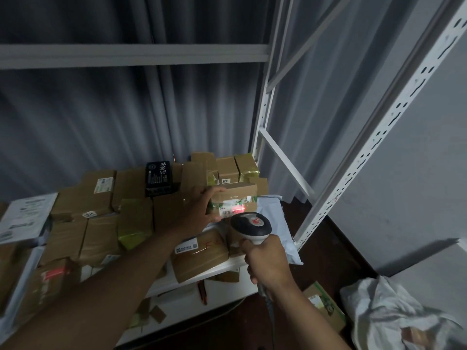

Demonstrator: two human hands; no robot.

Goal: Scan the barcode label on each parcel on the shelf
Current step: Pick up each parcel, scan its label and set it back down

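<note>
One parcel (236, 198) is under the beam: a small brown box held up just above the right end of the shelf (227, 265), its white barcode label (231, 210) turned toward the scanner (251, 227) and crossed by a red line of light. The left hand (202, 205) grips the box from its left side, fingers (217, 190) curled over the top edge and thumb beneath. The right hand (267, 261) is wrapped around the scanner's handle, with the head just beside the label.

To do this step well, I would keep the box steady and tilted so the red line runs across all the bars, and keep the left thumb off the label; the glossy tape may glare, so a slight change of angle could help.

Counted: one scanner, two hands, one black box (159, 179) among the cartons. Roughly fifteen to twenty brown parcels crowd the shelf; the overlap prevents an exact count. One pale mailing bag (278, 223) lies at the right end, one carton (326, 309) and one crumpled white sack (394, 311) are on the floor.
</note>
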